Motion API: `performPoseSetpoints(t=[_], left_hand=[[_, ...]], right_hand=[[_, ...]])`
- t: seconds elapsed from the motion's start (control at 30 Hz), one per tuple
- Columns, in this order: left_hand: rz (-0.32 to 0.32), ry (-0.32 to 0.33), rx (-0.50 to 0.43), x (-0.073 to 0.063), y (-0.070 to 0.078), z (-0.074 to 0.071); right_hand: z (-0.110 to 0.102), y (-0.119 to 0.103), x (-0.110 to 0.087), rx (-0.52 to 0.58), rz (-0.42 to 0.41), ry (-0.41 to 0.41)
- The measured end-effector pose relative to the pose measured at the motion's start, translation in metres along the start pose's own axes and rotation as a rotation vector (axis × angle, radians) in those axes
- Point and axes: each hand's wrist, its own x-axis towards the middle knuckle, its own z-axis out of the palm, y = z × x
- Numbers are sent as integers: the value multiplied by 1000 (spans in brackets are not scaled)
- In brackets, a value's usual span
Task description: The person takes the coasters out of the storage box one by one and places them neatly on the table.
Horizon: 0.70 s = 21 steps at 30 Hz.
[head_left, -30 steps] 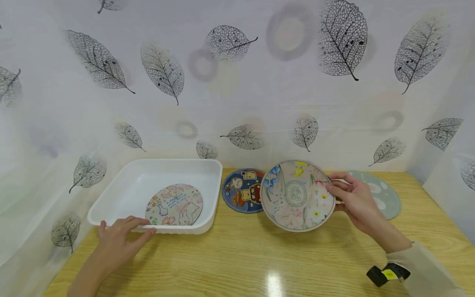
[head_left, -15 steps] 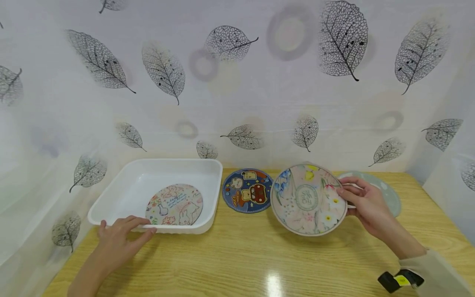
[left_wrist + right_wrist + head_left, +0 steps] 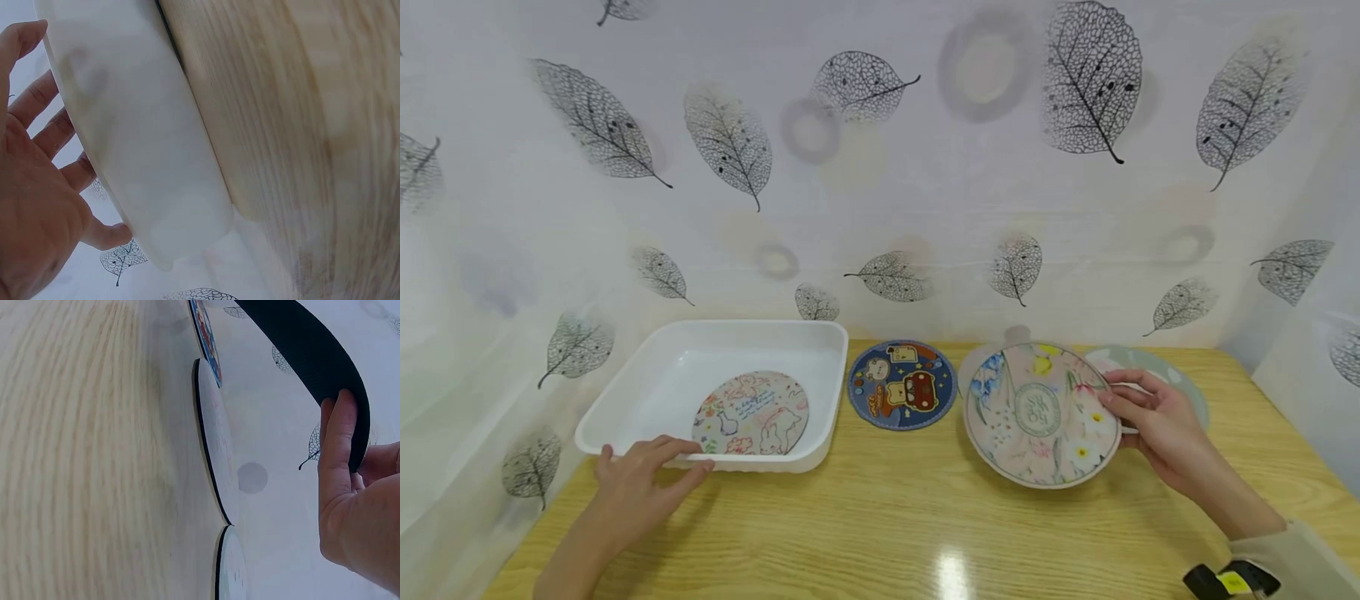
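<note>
Above the right half of the counter (image 3: 865, 525), the right hand (image 3: 1161, 429) holds a floral mat (image 3: 1041, 417) tilted, its grip clamped on the right edge, fingers against the dark back, which leaves most of the print uncovered. Toward the counter's left edge, the left hand (image 3: 640, 487) rests on the near rim of a white tray (image 3: 752, 342), grip spread apart, probably to steady it; a rabbit mat (image 3: 751, 414) lies inside. Along the back edge lie blue (image 3: 902, 385), pale (image 3: 215, 437) and green (image 3: 1180, 372) mats, flat, perhaps set in a row for easy reach.
</note>
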Motion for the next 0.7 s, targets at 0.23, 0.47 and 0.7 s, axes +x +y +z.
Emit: performPoseSetpoints(t=[0.23, 0.47, 0.7], left_hand=[[8, 14, -2, 1, -1, 2], [5, 15, -2, 1, -1, 2], [8, 16, -14, 1, -1, 2]], right_hand=[[-12, 5, -6, 2, 25, 5], [-24, 8, -13, 13, 45, 17], [-34, 11, -22, -4, 87, 49]])
